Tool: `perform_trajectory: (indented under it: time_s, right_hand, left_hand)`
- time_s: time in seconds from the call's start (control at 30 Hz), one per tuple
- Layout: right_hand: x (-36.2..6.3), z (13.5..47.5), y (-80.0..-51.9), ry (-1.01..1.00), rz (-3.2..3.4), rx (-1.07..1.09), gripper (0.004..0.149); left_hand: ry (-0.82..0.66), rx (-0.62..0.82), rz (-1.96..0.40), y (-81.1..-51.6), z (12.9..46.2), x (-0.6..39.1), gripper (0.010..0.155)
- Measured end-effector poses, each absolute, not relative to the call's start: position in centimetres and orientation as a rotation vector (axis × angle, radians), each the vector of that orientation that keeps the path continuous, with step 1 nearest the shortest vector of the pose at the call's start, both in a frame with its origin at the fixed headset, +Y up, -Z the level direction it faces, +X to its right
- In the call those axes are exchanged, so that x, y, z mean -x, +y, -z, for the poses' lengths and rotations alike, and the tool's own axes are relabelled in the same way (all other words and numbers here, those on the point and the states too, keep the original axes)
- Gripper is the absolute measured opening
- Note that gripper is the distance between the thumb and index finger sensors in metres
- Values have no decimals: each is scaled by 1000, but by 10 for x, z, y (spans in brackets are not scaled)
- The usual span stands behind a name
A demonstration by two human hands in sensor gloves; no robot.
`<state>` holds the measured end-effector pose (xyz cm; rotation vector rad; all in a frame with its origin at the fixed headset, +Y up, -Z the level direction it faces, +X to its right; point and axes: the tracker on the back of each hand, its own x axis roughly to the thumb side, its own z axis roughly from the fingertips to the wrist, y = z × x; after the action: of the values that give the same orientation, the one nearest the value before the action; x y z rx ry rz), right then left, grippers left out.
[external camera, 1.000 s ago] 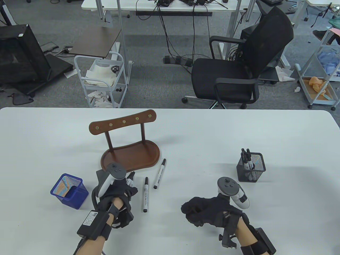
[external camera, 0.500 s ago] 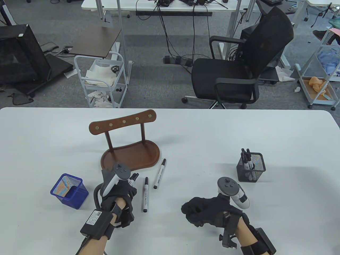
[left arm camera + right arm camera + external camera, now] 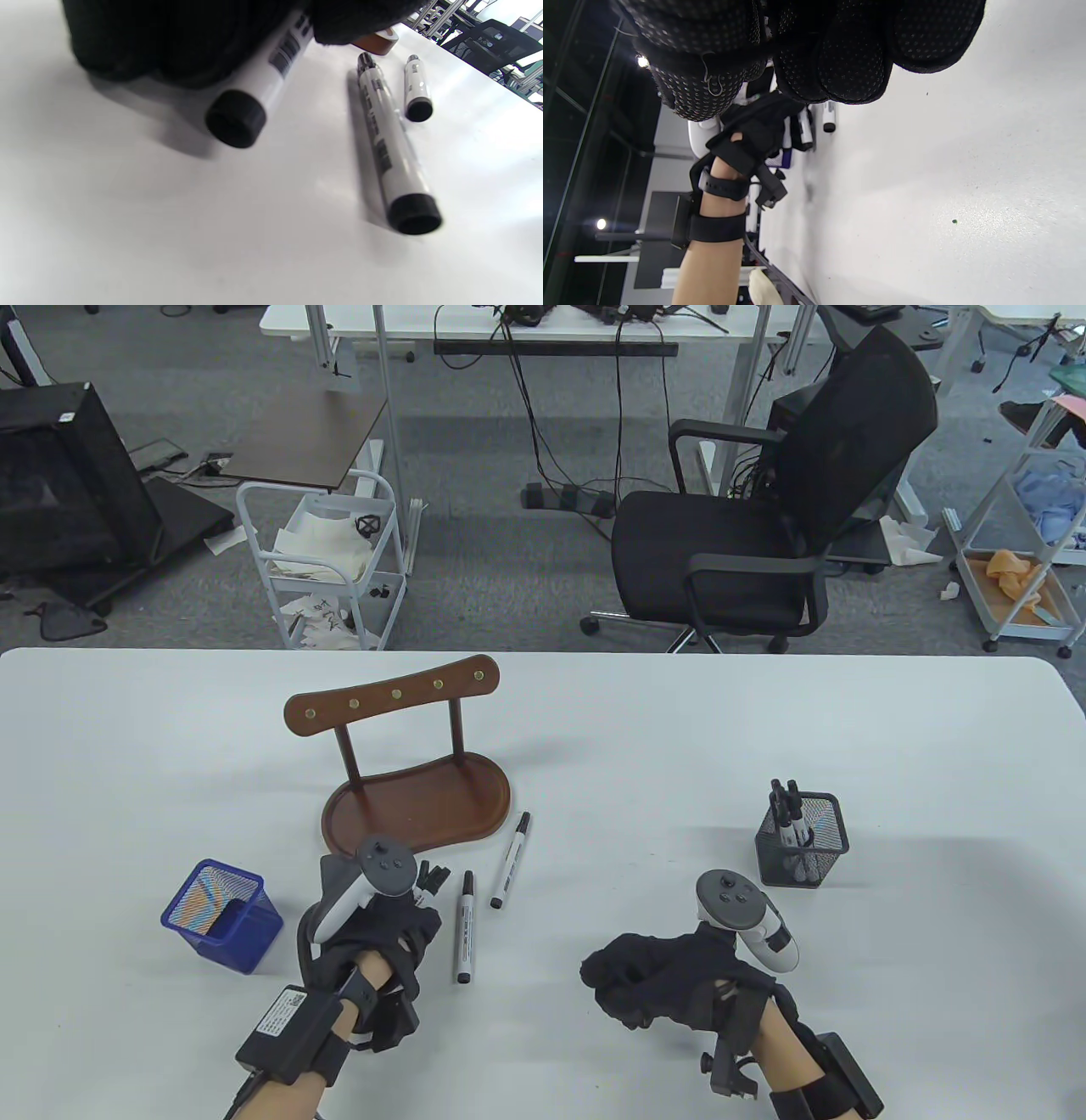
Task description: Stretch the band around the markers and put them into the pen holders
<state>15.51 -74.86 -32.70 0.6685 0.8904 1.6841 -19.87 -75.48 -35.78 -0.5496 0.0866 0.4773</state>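
Right now the left grip (image 3: pixel 386 929) pinches a few markers (image 3: pixel 428 880) just above the bench (image 3: pixel 679 729), and should square their ends before gathering the loose marker (image 3: pixel 465 927) just beside it.

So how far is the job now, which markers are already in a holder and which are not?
Done: several markers stand in the black holder. In hand: the left hand grips a few markers just above the table; whether a band is on them cannot be seen. The right hand rests curled, holding nothing visible. Left: two loose markers lie on the table, and the blue holder shows no markers.
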Motion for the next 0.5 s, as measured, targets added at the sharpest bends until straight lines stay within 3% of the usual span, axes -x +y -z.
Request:
perform_trajectory:
  time_s: [0.5]
  right_hand:
    - [-155, 327, -749, 894, -1681, -675, 51]
  left_hand:
    - [48, 521, -709, -739, 353, 195, 46]
